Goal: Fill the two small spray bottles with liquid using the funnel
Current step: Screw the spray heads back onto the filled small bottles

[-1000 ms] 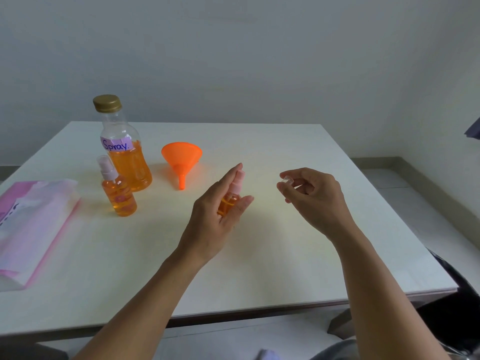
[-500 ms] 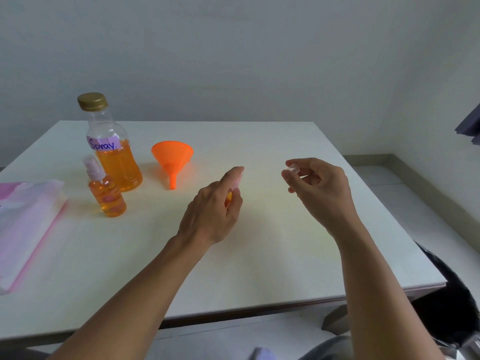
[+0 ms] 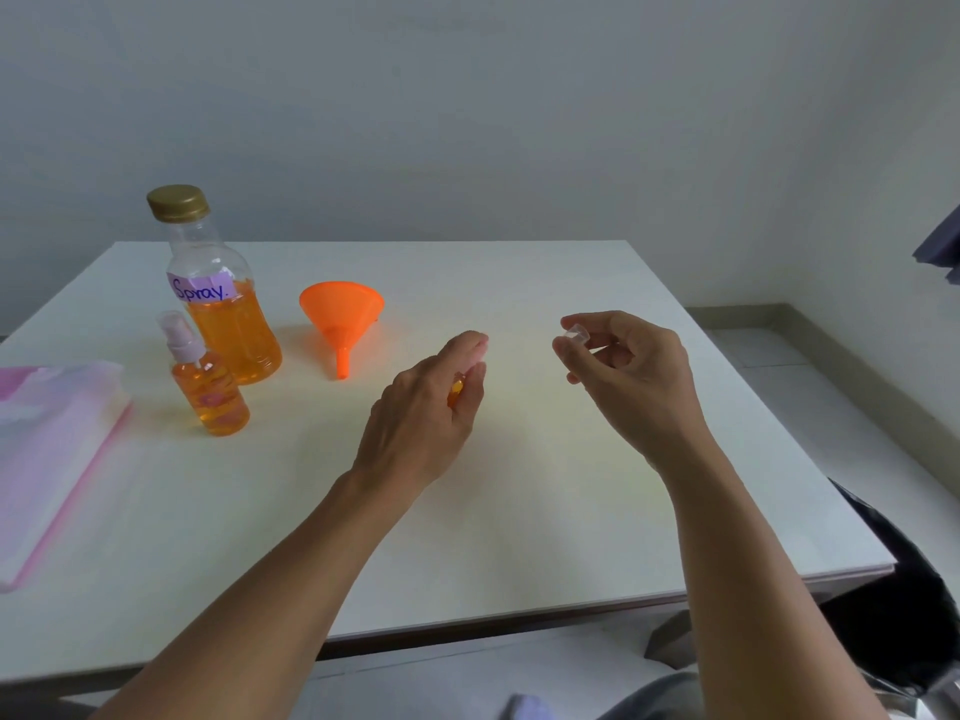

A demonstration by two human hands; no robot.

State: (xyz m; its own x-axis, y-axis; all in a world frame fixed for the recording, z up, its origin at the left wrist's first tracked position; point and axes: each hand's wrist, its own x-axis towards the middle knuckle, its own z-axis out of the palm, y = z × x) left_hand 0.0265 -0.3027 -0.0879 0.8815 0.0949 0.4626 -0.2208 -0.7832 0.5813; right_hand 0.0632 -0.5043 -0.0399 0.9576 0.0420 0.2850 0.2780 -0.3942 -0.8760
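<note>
My left hand (image 3: 426, 407) is wrapped around a small spray bottle (image 3: 457, 392) of orange liquid at the table's middle; only a sliver of it shows between the fingers. My right hand (image 3: 628, 376) pinches a small clear cap (image 3: 576, 336) between thumb and forefinger, to the right of the bottle and apart from it. A second small spray bottle (image 3: 210, 389), filled with orange liquid and capped, stands at the left. Behind it is a large bottle (image 3: 223, 304) labelled "Spray" with a gold lid. The orange funnel (image 3: 342, 317) lies on its side further right.
A pink and white plastic pouch (image 3: 52, 449) lies at the table's left edge. The white table (image 3: 519, 511) ends close to me and at the right, where floor and a dark object show. A wall stands behind the table.
My left hand has turned over the small bottle, hiding most of it. My right hand with the cap has stayed at about the same spot. The view has shifted slightly.
</note>
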